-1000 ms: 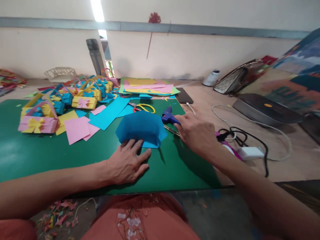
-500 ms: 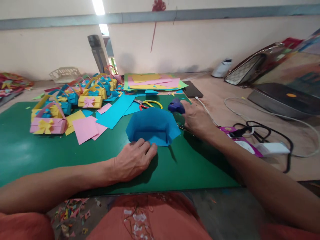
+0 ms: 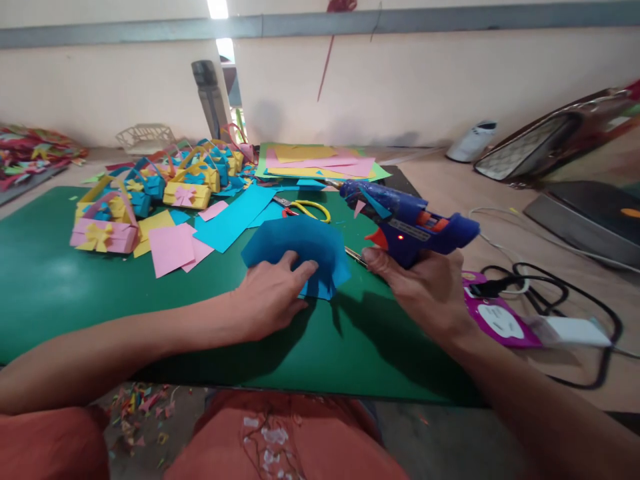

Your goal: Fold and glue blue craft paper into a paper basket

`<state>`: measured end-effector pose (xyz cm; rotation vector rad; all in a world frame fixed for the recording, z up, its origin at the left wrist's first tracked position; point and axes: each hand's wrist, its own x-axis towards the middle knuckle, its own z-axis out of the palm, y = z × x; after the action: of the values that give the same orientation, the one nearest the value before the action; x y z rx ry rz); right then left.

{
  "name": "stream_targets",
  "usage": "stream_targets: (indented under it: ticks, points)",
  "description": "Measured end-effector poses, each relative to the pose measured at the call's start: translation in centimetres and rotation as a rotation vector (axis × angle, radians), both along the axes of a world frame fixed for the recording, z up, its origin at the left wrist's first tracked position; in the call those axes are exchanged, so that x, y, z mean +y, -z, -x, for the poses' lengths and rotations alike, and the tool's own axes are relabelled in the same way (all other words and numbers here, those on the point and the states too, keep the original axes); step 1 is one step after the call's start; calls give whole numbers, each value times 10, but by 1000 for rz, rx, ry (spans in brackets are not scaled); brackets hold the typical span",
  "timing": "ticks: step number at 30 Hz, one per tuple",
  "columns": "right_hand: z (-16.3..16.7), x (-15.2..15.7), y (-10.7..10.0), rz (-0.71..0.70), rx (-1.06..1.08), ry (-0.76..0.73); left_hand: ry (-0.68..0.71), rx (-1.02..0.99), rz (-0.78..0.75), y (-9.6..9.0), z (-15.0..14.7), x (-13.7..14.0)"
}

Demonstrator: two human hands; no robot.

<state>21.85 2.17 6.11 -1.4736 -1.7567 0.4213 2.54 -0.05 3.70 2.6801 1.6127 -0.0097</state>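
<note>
My right hand (image 3: pixel 425 290) is wrapped around the handle of a blue hot glue gun (image 3: pixel 400 213), raised over the board. Its red light is lit, its orange trigger faces left, and paper scraps cling near the nozzle. My left hand (image 3: pixel 273 297) grips the near side of a folded blue paper box (image 3: pixel 287 237), fingers over the edge and thumb low at the front. Part of the box is hidden behind that hand. Behind it lie scissors (image 3: pixel 317 210) with yellow and red handles. A thin metal tool (image 3: pixel 354 257) rests between the box and my right hand.
Several small paper baskets (image 3: pixel 105 233) with bows stand at the left. Loose pink paper (image 3: pixel 173 250) and blue sheets (image 3: pixel 235 217) lie on the green board (image 3: pixel 200 353). A stack of coloured paper (image 3: pixel 320 160) sits behind. At right is a purple power strip (image 3: pixel 500 320) with cables.
My right hand has lifted the glue gun from the back right and brought it nearer, nozzle pointing left. My left hand has moved up and further over the box's edge.
</note>
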Motion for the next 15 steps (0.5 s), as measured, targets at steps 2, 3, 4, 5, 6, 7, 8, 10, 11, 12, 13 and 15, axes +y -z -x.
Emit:
stream_targets:
  ticks: [2, 3, 4, 5, 6, 7, 8, 10, 11, 12, 13, 15]
  points:
    - [0, -3, -1, 0, -25, -16, -6, -4, 35, -2, -1, 3]
    - [-1, -4, -1, 1, -39, -26, -8, -4, 45, -2, -1, 4]
    - [-1, -5, -1, -2, -51, -35, -9, -1, 48, -1, -2, 5]
    - [-1, -6, -1, -12, -58, -42, -9, 5, 44, 1, -2, 5]
    - [-1, -7, -1, -27, -60, -48, -5, 16, 34, 2, -2, 5]
    - [-1, -7, 0, -48, -55, -55, 1, 30, 17, 4, -2, 5]
    - [-2, -7, 0, -68, -46, -61, 9, 46, -4, 6, -2, 4]
    - [-3, -8, 2, -86, -26, -70, 23, 83, -51, 8, -2, 0]
    - [-4, -9, 3, -80, -20, -76, 33, 99, -74, 9, -2, -3]
    - [-5, -10, 4, -73, -18, -85, 46, 112, -96, 10, -2, -5]
    - [-7, -11, 5, -73, -25, -95, 61, 124, -117, 10, -1, -8]
    - [-11, -16, 7, -93, -56, -116, 91, 152, -166, 12, 0, -12]
